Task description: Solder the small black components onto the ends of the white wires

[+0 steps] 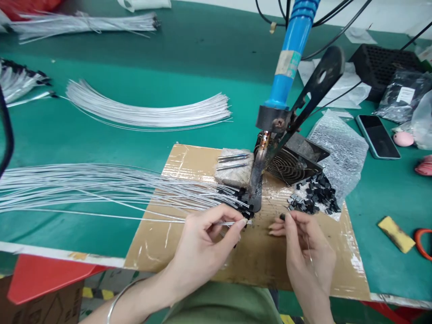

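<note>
My left hand point(211, 243) pinches a thin white cable point(162, 220) near its end, between thumb and forefinger. The cable runs off to the left. My right hand point(308, 252) is closed in a pinch on a small black piece point(282, 216), and a thin silvery wire point(311, 256) crosses its palm. Between and above the hands stands a blue-handled soldering iron point(286, 58) in a black holder, tip pointing down. More white cables point(111, 184) with black ends lie behind my left hand. A pile of small black pieces point(317, 194) lies just beyond my right hand.
Cardboard point(256, 265) covers the green table's front. Spare iron tips point(232, 159) rest on a wrapped block beside a small black fan point(292, 162). A cable bundle point(148, 110) lies behind. At right are a phone point(378, 136), yellow sponge point(396, 234) and orange-handled tool point(421, 243).
</note>
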`<action>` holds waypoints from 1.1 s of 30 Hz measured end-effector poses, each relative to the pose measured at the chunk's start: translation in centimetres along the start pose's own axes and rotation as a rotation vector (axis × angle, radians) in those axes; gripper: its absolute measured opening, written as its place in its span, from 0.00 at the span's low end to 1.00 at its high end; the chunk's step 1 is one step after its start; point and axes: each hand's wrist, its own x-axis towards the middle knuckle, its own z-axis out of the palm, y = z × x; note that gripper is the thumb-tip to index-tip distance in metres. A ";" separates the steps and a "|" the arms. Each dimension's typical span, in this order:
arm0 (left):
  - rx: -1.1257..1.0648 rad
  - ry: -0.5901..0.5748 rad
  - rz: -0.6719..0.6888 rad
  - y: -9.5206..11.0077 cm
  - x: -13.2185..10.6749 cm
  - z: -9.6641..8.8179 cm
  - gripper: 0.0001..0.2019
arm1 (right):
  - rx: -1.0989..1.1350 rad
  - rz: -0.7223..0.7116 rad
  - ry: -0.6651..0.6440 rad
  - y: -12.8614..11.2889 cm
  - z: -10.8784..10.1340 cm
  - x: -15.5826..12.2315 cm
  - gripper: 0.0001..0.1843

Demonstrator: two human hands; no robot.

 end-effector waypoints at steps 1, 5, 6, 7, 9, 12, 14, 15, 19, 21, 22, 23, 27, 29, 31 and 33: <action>0.005 -0.006 -0.006 0.0 0.0 0.0 0.11 | 0.079 0.083 -0.013 -0.7 0.3 -0.3 0.17; 0.016 -0.010 -0.010 -0.1 0.1 -0.1 0.10 | 0.254 0.182 -0.113 -2.6 1.1 -0.9 0.17; 0.005 -0.017 -0.010 -0.1 0.2 -0.2 0.10 | 0.271 0.182 -0.136 -2.7 1.2 -0.9 0.16; -0.014 -0.024 -0.011 -0.1 0.2 -0.3 0.09 | 0.275 0.178 -0.153 -2.8 1.3 -0.8 0.16; -0.060 -0.045 -0.017 0.1 0.4 -0.4 0.08 | 0.265 0.172 -0.176 -2.9 1.4 -0.8 0.16; -0.100 -0.061 -0.021 0.3 0.5 -0.7 0.07 | 0.273 0.185 -0.181 -3.0 1.5 -0.7 0.18; -0.102 -0.059 -0.023 0.4 0.6 -0.8 0.07 | 0.314 0.210 -0.177 -3.1 1.6 -0.7 0.18; -0.102 -0.058 -0.023 0.5 0.6 -0.8 0.07 | 0.336 0.224 -0.179 -3.1 1.7 -0.7 0.19; -0.110 -0.081 -0.027 0.9 0.8 -0.9 0.07 | 0.408 0.252 -0.220 -2.9 2.0 -0.7 0.20; -0.135 -0.105 -0.034 1.2 0.9 -1.0 0.07 | 0.417 0.252 -0.231 -2.9 2.2 -0.8 0.19; -0.153 -0.119 -0.036 1.3 0.9 -1.0 0.07 | 0.411 0.258 -0.230 -3.0 2.3 -0.9 0.19; -0.171 -0.132 -0.037 1.4 0.9 -1.0 0.07 | 0.404 0.271 -0.224 -3.1 2.4 -1.0 0.19; -0.208 -0.149 -0.045 1.5 0.8 -0.9 0.07 | 0.396 0.295 -0.194 -3.5 2.7 -1.4 0.18; -0.212 -0.148 -0.043 1.5 0.8 -0.8 0.07 | 0.390 0.278 -0.184 -3.5 2.7 -1.5 0.18; -0.219 -0.149 -0.040 1.5 0.8 -0.7 0.07 | 0.379 0.256 -0.183 -3.4 2.8 -1.6 0.17; -0.220 -0.148 -0.040 1.5 0.8 -0.7 0.07 | 0.373 0.237 -0.189 -3.3 2.8 -1.6 0.17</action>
